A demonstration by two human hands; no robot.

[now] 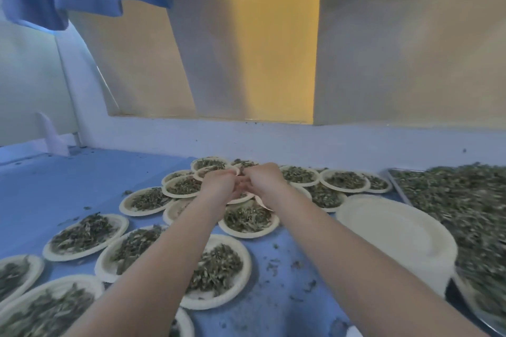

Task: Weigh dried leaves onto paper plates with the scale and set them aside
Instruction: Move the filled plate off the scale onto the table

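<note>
Both arms reach forward over the blue table (54, 194). My left hand (220, 185) and my right hand (267, 180) meet close together, each gripping the rim of one paper plate (245, 198) with dried leaves, held among the far plates. The hands hide most of that plate. Around it lie several paper plates filled with dried leaves, such as one just below the hands (249, 220) and one between my forearms (216, 271). No scale is in view.
A stack of empty paper plates (397, 235) stands at the right. Beyond it a metal tray (395, 175) holds a heap of loose dried leaves (465, 205). Leaf crumbs litter the table. A white wall ledge (301, 139) runs behind the plates.
</note>
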